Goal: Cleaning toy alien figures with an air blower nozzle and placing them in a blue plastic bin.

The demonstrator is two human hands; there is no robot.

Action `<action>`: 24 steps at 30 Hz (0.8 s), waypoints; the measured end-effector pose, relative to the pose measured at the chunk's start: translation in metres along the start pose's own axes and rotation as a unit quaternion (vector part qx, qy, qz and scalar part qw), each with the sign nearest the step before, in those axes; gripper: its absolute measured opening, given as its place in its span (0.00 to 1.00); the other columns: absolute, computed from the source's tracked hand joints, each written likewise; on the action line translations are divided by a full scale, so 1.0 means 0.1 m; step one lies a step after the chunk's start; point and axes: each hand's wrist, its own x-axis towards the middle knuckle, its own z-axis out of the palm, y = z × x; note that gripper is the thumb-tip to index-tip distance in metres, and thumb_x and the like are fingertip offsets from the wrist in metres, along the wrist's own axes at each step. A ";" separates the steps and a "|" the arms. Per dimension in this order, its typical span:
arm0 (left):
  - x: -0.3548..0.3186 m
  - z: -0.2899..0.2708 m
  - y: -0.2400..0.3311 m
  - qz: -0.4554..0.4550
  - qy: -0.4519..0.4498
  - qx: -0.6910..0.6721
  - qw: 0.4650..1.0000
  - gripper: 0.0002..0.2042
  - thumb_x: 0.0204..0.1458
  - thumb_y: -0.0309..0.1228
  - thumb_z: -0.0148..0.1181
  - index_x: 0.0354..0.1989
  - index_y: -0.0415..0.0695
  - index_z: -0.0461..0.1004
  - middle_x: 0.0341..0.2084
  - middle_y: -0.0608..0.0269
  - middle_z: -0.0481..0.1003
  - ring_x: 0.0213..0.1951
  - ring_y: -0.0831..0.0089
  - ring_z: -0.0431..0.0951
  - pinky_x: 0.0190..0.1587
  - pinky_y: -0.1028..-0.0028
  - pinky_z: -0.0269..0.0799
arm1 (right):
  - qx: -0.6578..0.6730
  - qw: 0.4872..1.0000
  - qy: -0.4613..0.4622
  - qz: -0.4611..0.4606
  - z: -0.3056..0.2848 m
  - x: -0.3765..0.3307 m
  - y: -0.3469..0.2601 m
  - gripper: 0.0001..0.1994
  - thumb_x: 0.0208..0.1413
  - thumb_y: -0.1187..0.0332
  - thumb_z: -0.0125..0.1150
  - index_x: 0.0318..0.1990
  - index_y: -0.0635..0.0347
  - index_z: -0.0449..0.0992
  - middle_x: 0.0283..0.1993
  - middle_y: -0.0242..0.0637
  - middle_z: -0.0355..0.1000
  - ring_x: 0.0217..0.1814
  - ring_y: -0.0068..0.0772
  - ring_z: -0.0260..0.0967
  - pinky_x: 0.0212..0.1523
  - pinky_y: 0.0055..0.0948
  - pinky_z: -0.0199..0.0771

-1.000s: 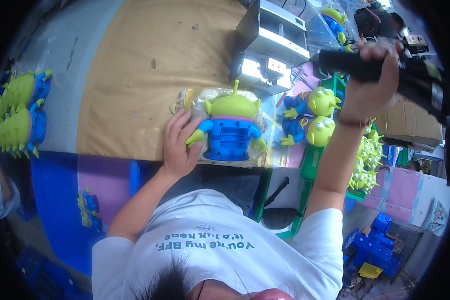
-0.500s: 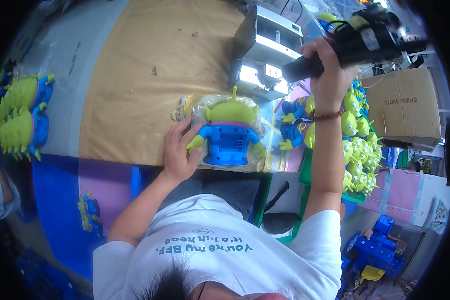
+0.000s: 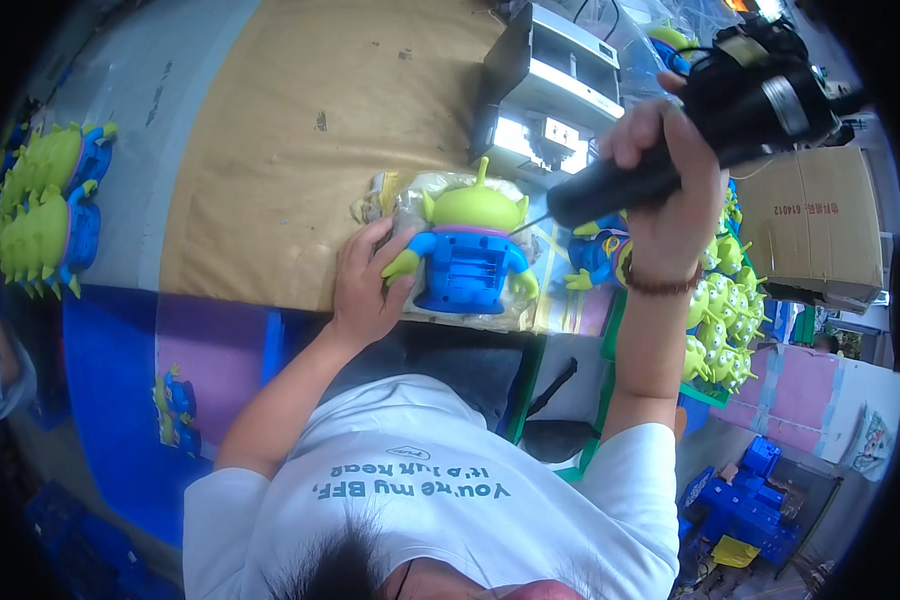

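A green and blue toy figure (image 3: pixel 462 268) lies back side up on a plastic-wrapped pad (image 3: pixel 410 205), an open battery compartment showing in its blue body. My left hand (image 3: pixel 368 280) grips the figure by its left-side arm, thumb against the green toy hand. Held in my right hand (image 3: pixel 675 170) is a black electric screwdriver (image 3: pixel 605 190), tilted so that its thin bit slants down to the figure's right shoulder. Whether the bit sits in a screw is too small to tell.
A white and grey boxy device (image 3: pixel 550 90) stands behind the pad. More toy figures (image 3: pixel 595 255) lie to the right, several in a green crate (image 3: pixel 715 395), near a cardboard box (image 3: pixel 815 220). Other figures (image 3: pixel 50 210) stand in a row at far left.
My right hand has brought the screwdriver down and nearer, its bit now at the figure's shoulder. My left hand still grips the figure's arm.
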 end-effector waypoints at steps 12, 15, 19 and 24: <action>0.00 -0.02 -0.03 0.010 0.010 0.001 1.000 0.21 0.53 0.36 0.58 0.56 0.47 0.72 0.52 0.47 0.68 0.54 0.50 0.68 0.57 0.57 0.60 | -0.026 0.995 -0.088 -0.051 0.52 -0.34 0.18 0.21 0.54 0.72 0.58 0.54 0.62 0.60 0.31 0.37 0.67 0.29 0.30 0.66 0.38 0.37 0.70; 0.01 -0.05 -0.02 0.017 0.009 -0.010 1.000 0.22 0.52 0.34 0.60 0.56 0.47 0.72 0.52 0.47 0.68 0.54 0.50 0.68 0.58 0.58 0.60 | -0.156 0.980 -0.098 -0.073 0.51 -0.42 0.38 0.19 0.51 0.76 0.58 0.49 0.62 0.61 0.27 0.37 0.67 0.25 0.31 0.66 0.34 0.35 0.71; 0.04 -0.07 -0.03 0.018 0.006 -0.019 1.000 0.22 0.51 0.33 0.61 0.57 0.48 0.72 0.52 0.48 0.68 0.54 0.51 0.67 0.58 0.58 0.60 | -0.086 0.977 -0.144 -0.135 0.56 -0.38 0.56 0.17 0.50 0.76 0.63 0.45 0.61 0.63 0.24 0.36 0.67 0.21 0.29 0.65 0.26 0.31 0.70; 0.03 -0.09 -0.03 0.012 -0.003 -0.017 1.000 0.21 0.52 0.34 0.60 0.56 0.46 0.72 0.52 0.48 0.68 0.54 0.51 0.67 0.58 0.58 0.60 | -0.043 0.968 -0.209 -0.136 0.48 -0.29 0.64 0.20 0.51 0.72 0.67 0.46 0.59 0.62 0.24 0.34 0.66 0.20 0.27 0.64 0.26 0.31 0.69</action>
